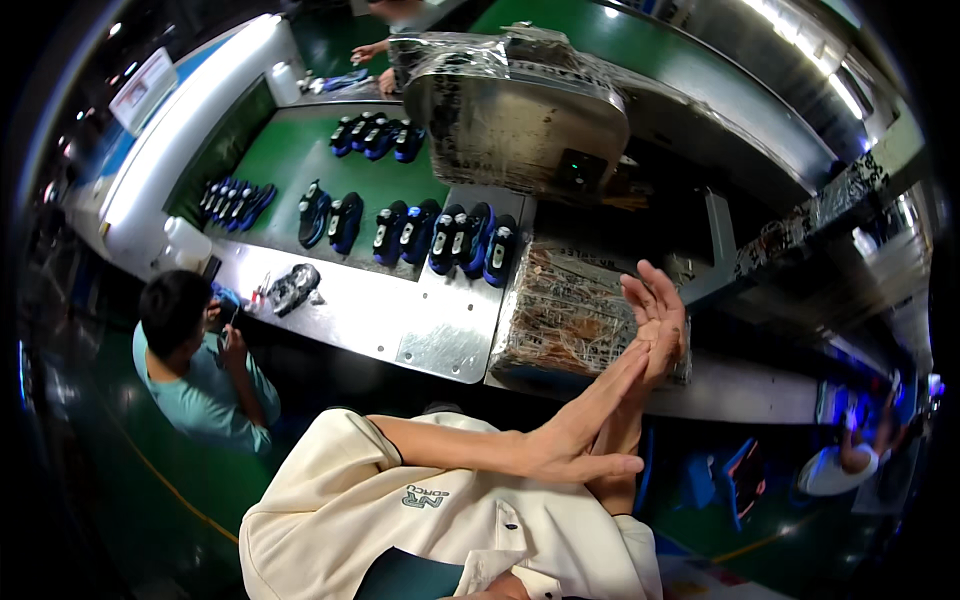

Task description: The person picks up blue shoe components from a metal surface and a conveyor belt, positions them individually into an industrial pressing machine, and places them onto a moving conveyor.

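My left hand (565,435) reaches across my front with its fingers stretched out and its thumb apart. Its fingertips lie against the palm side of my right hand (660,325), near the wrist. The right hand is raised, palm showing, fingers extended and slightly spread. Neither hand holds anything. Just behind them stands a block wrapped in clear film and printed tape (565,315). Left of it, dark shoes with blue soles (460,240) stand in a row at the near side of a green conveyor belt (280,155).
A film-wrapped metal machine housing (520,125) rises over the belt. A metal ledge (370,325) runs along the near side, with a shoe in clear wrap (292,288) on it. A co-worker in a light teal top (200,370) sits at left; another person (845,465) is at far right.
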### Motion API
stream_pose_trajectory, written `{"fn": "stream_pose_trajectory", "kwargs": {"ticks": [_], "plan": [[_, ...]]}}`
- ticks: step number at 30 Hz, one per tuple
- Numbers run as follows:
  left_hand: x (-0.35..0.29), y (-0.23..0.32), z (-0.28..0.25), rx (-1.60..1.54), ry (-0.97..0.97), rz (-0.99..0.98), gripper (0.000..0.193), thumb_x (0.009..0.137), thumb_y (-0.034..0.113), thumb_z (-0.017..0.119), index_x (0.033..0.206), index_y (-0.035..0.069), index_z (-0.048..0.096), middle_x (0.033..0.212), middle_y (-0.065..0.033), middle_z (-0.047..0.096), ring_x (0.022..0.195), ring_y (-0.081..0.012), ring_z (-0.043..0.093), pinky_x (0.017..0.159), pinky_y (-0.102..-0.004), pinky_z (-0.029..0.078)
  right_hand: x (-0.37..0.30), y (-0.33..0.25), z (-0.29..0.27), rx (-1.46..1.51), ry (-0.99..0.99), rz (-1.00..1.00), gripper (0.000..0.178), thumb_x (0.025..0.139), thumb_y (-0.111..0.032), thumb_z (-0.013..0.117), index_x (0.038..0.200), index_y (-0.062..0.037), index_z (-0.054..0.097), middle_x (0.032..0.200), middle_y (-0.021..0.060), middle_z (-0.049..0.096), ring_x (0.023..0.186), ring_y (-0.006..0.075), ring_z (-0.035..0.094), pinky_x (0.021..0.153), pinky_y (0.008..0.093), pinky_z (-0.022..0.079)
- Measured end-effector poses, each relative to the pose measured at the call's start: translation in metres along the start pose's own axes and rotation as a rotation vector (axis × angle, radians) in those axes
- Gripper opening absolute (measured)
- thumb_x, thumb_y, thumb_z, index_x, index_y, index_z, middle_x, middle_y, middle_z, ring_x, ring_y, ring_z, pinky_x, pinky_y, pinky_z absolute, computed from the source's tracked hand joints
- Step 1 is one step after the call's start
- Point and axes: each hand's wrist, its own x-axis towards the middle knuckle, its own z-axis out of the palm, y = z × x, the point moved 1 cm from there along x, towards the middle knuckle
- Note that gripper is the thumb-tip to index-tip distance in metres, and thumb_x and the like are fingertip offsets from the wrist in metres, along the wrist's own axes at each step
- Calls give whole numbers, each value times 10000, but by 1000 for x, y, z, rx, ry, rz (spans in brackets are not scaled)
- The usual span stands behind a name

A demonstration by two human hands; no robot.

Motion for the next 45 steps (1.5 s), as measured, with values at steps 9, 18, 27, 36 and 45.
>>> {"fn": "stream_pose_trajectory", "kwargs": {"ticks": [9,18,27,36,45], "plan": [[41,6,-52,222,439,143,820,937,402,502,1508,-30,102,1577,-206,121,1473,-299,75,1172,-405,44,-67,-56,64,196,-357,120,991,876,-748,307,1510,-9,124,1550,185,192,1386,315,299,1080,443,325],[-13,43,83,224,108,183,858,908,468,535,1496,-39,170,1555,-278,95,1453,-433,46,1142,-556,3,-12,-96,-16,422,-227,-155,872,920,-623,434,1524,-74,129,1562,237,136,1388,365,308,1109,479,278],[60,62,34,292,300,451,796,906,500,497,1469,-24,292,1540,-264,201,1451,-415,121,1140,-532,-3,-89,-114,5,135,-351,-114,898,908,-641,440,1532,-99,88,1566,239,115,1413,372,249,1119,496,247],[15,58,118,308,-20,482,916,888,614,482,1487,-30,227,1523,-317,171,1444,-455,78,1118,-599,-22,-37,-148,-51,289,-112,-502,880,914,-665,383,1542,-155,37,1580,221,47,1430,394,190,1122,531,220],[41,53,94,273,-31,449,920,893,572,502,1487,-55,186,1544,-296,123,1454,-418,78,1139,-532,5,-37,-129,-51,300,-228,-339,925,895,-660,412,1534,-106,37,1579,176,119,1407,351,252,1096,472,294]]}}
